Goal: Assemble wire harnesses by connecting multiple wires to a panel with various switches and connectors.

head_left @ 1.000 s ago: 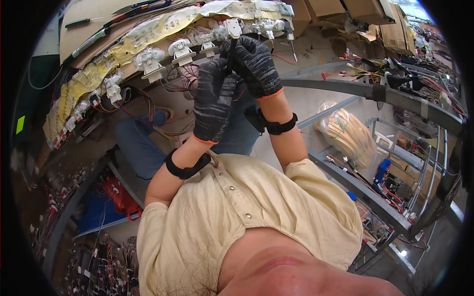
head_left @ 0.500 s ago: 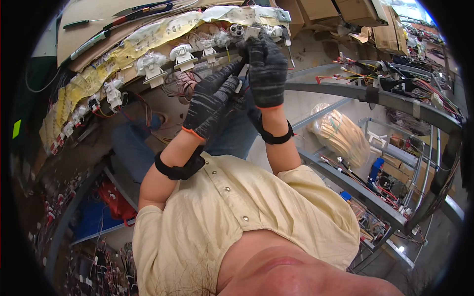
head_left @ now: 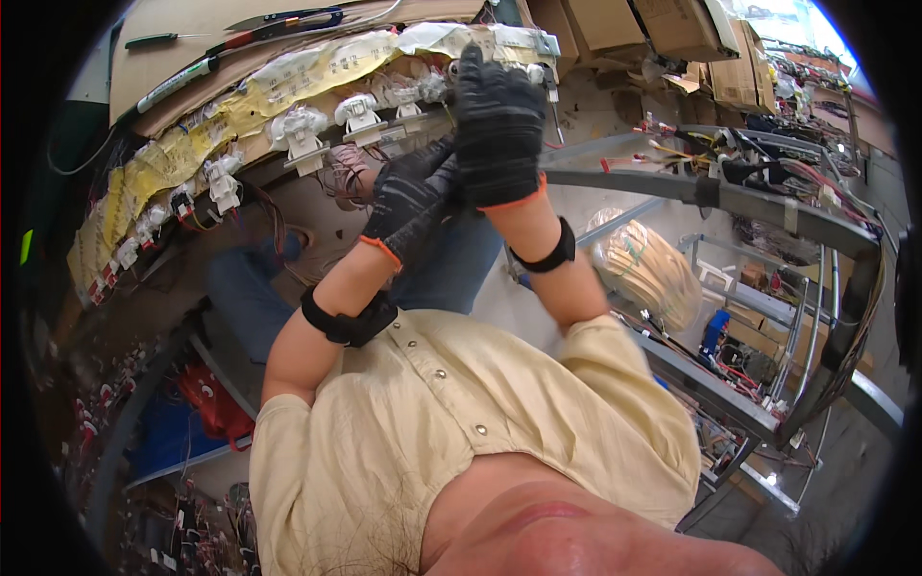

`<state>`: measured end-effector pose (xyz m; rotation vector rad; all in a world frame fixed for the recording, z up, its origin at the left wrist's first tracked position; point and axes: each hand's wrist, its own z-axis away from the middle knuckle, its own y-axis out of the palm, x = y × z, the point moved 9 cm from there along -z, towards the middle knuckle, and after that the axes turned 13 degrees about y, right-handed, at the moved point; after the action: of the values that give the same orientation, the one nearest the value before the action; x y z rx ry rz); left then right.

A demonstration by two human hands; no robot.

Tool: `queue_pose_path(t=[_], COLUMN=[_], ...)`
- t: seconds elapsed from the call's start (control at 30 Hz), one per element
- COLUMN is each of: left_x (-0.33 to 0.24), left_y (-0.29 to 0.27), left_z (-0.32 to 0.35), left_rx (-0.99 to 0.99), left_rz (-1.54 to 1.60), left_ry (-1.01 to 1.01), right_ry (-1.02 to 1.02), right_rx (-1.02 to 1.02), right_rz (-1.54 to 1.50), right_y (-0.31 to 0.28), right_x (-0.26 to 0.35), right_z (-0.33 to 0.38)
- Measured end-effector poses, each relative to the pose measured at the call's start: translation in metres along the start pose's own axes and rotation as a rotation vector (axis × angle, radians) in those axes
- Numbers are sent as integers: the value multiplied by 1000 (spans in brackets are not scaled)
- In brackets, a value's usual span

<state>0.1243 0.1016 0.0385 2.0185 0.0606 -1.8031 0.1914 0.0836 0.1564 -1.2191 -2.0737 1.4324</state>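
Both my hands wear black and grey knit gloves with orange cuffs. My right hand [head_left: 499, 134] is raised at the board's edge, its back to me, covering part of the row of fixtures. Its fingers look curled, with one upper finger pointing up; anything in them is hidden. My left hand [head_left: 411, 200] is closed just below and left of it, its fingertips running behind the right hand, so what they grip cannot be seen. Nearest on the board are a white plastic connector holder [head_left: 358, 117] and a similar white holder [head_left: 300, 134], both fixed along the edge.
Yellowed, taped label strips [head_left: 259, 86] run along the board. A marker [head_left: 178, 84] and a screwdriver [head_left: 158, 40] lie beyond them. To the right stand a grey metal frame [head_left: 653, 184], a plastic-wrapped bundle [head_left: 645, 264] and cardboard boxes [head_left: 687, 29]. Wire bundles [head_left: 197, 528] hang lower left.
My right hand has turned its back upward and spread over the fixtures, hiding the small white piece seen at its fingertips. My left hand has shifted slightly, its fingers now behind the right.
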Motion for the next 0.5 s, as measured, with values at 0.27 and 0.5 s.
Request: queue_pose_path(t=[0.27,0.5], left_x=[-65,48], left_y=[-36,-295], left_z=[80,239], left_rx=[-40,-810], left_rz=[-470,-565], left_ry=[574,-276], right_ry=[-25,14], right_rx=[-115,2], right_rz=[56,177], right_y=[6,14], right_x=[17,14], right_z=[-5,-10])
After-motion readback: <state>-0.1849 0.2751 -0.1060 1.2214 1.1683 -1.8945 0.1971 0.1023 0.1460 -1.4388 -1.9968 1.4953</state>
